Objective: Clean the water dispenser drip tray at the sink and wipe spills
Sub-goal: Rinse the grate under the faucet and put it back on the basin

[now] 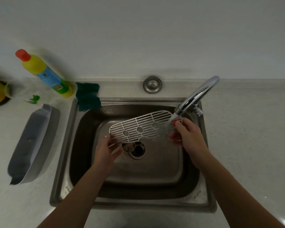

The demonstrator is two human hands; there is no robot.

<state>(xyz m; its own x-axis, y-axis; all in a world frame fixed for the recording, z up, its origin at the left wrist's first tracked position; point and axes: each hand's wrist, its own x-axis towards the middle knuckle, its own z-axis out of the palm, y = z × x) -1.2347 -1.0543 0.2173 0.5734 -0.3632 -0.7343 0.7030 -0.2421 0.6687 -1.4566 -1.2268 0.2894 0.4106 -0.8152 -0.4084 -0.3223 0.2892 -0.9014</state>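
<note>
Over the steel sink (82, 162) I hold a white slotted drip tray grille (141, 127) with three round holes, tilted with its right end higher. My left hand (108, 150) grips its lower left corner. My right hand (187, 134) holds its right end, right under the spout of the chrome faucet (197, 96), where water runs onto the grille. The grey drip tray basin (31, 145) lies on the counter left of the sink.
A yellow bottle (44, 73) with a red cap stands at the back left. A dark green cloth (88, 97) hangs over the sink's back left corner. A round steel cap (152, 84) sits behind the sink. The drain (138, 149) is open below the grille.
</note>
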